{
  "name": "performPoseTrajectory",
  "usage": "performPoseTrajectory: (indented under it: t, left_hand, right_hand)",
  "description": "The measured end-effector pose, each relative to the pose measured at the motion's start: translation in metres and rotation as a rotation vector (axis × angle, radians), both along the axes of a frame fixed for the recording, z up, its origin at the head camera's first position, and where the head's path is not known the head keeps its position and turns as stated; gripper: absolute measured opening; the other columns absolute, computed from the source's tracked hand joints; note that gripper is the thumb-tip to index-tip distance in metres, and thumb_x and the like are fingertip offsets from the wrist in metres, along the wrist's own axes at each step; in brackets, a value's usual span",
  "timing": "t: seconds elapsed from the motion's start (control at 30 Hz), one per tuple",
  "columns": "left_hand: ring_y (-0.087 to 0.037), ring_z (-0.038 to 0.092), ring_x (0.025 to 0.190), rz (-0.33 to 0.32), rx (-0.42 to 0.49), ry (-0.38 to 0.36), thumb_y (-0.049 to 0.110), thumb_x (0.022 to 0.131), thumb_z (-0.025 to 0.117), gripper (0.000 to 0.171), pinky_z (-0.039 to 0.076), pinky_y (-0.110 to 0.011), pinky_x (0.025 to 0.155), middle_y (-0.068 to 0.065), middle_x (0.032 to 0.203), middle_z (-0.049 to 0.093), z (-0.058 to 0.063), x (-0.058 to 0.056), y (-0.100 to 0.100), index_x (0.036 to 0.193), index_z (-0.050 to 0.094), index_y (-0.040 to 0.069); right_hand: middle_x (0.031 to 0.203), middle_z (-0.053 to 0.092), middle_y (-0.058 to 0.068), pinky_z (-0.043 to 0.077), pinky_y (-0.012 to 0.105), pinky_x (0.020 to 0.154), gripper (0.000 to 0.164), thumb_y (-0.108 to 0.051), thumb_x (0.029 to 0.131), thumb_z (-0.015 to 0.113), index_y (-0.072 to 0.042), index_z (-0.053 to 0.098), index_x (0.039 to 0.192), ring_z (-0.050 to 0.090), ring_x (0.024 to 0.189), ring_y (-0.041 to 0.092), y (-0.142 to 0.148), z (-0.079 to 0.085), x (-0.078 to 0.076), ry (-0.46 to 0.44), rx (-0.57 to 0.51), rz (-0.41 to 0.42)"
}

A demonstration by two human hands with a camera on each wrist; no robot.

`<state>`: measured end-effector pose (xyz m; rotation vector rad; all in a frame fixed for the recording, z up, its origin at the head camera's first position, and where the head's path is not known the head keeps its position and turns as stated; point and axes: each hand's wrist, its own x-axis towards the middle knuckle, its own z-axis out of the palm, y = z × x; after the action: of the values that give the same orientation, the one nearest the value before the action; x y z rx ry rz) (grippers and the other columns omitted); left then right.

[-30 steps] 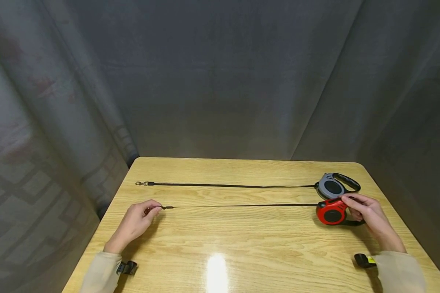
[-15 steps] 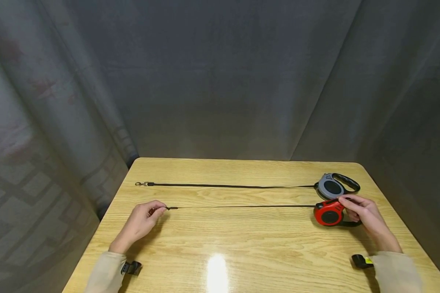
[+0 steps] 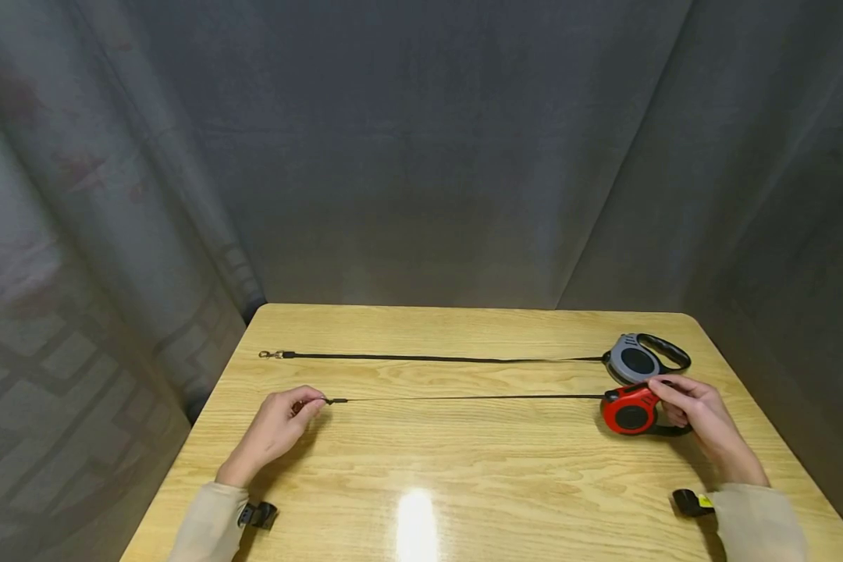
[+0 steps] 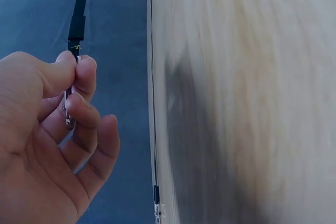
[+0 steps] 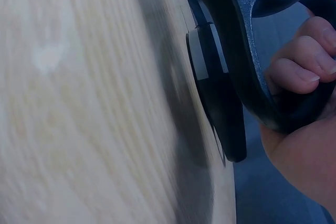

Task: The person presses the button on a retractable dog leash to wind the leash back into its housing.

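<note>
Pinching the metal clip between thumb and fingers, our left hand holds the free end of the red leash; our right hand has its fingers curled through the black handle and grips it. We see the leash's long axis run left to right across the tabletop, the black strap nearly straight between both hands, the red case nearer the right. Just beyond lies the gray leash, almost parallel; we cannot tell whether the two leashes touch.
</note>
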<state>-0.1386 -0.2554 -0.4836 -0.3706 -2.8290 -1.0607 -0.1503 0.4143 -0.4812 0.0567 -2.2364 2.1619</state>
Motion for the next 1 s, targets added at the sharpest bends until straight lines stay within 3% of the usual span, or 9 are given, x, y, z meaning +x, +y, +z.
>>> performPoseTrajectory:
  t: [1.0]
  left_hand:
    - [-0.002, 0.053, 0.073, -0.022, 0.033, -0.033, 0.020, 0.107, 0.067, 0.012, 0.047, -0.024, 0.067, 0.006, 0.089, 0.074, -0.005, -0.003, 0.012, 0.108, 0.079, 0.020]
  right_hand:
    - [0.064, 0.049, -0.007, 0.018, 0.042, 0.058, 0.033, 0.002, 0.106, 0.057, -0.022, 0.080, 0.099, 0.026, 0.057, 0.028, -0.003, -0.005, 0.001, 0.021, 0.010, 0.002]
